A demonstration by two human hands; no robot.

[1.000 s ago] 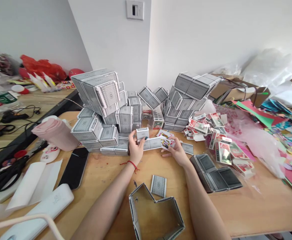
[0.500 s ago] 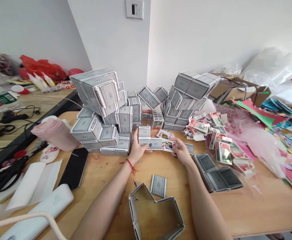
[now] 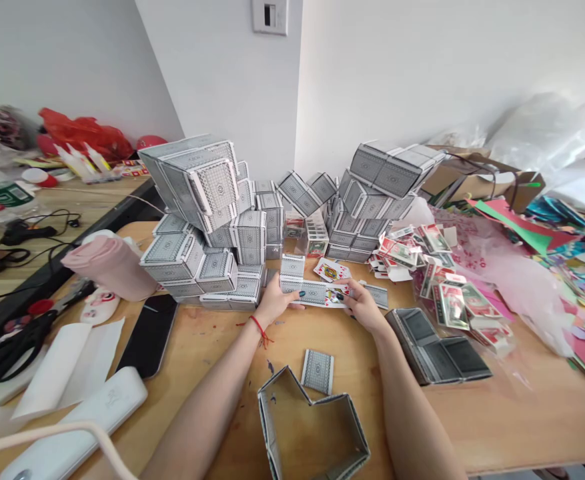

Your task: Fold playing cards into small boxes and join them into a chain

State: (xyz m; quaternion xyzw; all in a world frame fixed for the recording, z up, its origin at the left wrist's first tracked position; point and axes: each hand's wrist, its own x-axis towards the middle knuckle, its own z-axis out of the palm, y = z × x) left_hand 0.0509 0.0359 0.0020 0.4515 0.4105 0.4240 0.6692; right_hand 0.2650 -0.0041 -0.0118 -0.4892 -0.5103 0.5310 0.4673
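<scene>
My left hand [image 3: 275, 301] grips the left end of a strip of playing cards [image 3: 313, 293], thumb on top. The strip shows grey patterned backs, with one card [image 3: 292, 267] standing out from it at the far side. At the strip's right end, where a face-up part shows, my right hand [image 3: 363, 304] pinches it. Just beyond lies a loose face-up card [image 3: 339, 272]. Nearer to me are a grey-backed card piece [image 3: 318, 371] and an open, notched frame [image 3: 345, 405] made of cards. Another notched card shape [image 3: 437, 348] sits right of my right forearm.
Stacked card-covered blocks rise at the left [image 3: 172, 257] and right [image 3: 392, 170]. Red card boxes [image 3: 449, 303] lie in a heap at right, beside pink plastic [image 3: 527, 293]. A phone [image 3: 148, 337], white power bank [image 3: 89, 423] and black scissors [image 3: 27, 350] lie at left.
The strip has shifted slightly right and towards me, with both hands still on it. My right fingers now cover its right end differently, and less of the face-up part shows.
</scene>
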